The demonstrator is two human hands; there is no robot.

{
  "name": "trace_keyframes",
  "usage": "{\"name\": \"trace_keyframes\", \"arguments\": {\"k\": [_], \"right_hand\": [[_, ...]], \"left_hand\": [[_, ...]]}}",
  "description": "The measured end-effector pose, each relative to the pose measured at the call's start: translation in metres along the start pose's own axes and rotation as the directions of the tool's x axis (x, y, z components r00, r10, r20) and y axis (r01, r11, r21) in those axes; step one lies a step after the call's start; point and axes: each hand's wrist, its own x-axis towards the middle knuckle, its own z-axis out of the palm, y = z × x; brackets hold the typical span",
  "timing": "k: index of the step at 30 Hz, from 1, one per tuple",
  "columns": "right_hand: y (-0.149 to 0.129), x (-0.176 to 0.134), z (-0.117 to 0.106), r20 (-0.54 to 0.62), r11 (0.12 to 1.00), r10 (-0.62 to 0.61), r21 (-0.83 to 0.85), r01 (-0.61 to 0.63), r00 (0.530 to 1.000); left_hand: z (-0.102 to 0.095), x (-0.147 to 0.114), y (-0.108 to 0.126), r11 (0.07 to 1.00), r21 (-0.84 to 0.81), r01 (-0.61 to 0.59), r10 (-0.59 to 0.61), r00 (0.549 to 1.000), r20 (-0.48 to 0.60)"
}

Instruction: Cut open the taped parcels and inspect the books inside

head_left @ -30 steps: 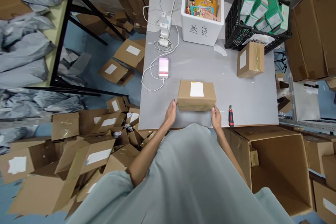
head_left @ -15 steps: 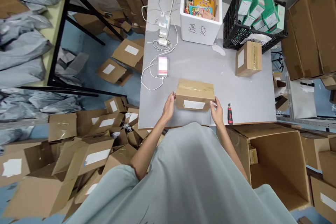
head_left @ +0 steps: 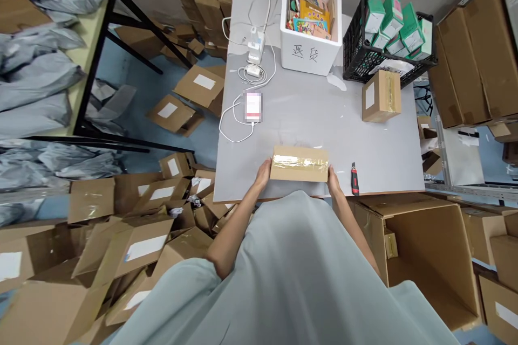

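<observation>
A small brown cardboard box [head_left: 299, 172] is between my two hands over the front part of the grey table [head_left: 307, 113]. Shiny clear tape runs along its upward face. My left hand [head_left: 263, 172] grips the box's left end, and my right hand [head_left: 333, 180] grips its right end; fingers on the far sides are partly hidden. To the right of my right hand lies a red and black utility knife [head_left: 355, 179]. Beyond the box to the left is a phone [head_left: 253, 107], blurred out, with a white cable plugged in.
A white foam bin [head_left: 311, 56] of books, a black crate [head_left: 354, 54] with green boxes and a taped carton [head_left: 381, 96] stand toward the back. An open large carton [head_left: 429, 259] sits below the table's right edge. Empty cartons [head_left: 141, 248] crowd the floor at left.
The box has turned between my hands, so its white label no longer shows and a taped face is up. It sits slightly nearer to me.
</observation>
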Motion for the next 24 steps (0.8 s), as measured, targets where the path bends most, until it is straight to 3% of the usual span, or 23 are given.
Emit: {"name": "trace_keyframes", "arguments": {"k": [7, 11, 17, 24], "right_hand": [[0.01, -0.021, 0.0, -0.026, 0.994, 0.107, -0.008, -0.108, 0.994], [-0.004, -0.024, -0.006, -0.075, 0.996, 0.076, -0.041, -0.079, 0.994], [-0.033, -0.013, -0.013, -0.111, 0.98, -0.081, -0.191, 0.059, 0.99], [-0.031, -0.003, -0.01, -0.108, 0.978, -0.049, -0.205, 0.026, 0.993]], "left_hand": [[-0.005, -0.016, -0.006, 1.0, -0.018, -0.015, 0.015, 1.0, -0.013], [-0.008, -0.025, 0.004, 0.999, -0.033, -0.04, 0.041, 0.999, 0.011], [-0.009, -0.024, 0.02, 0.976, 0.126, -0.179, 0.183, 0.983, -0.022], [-0.01, -0.017, 0.015, 0.983, 0.143, -0.116, 0.109, 0.993, 0.053]]}}
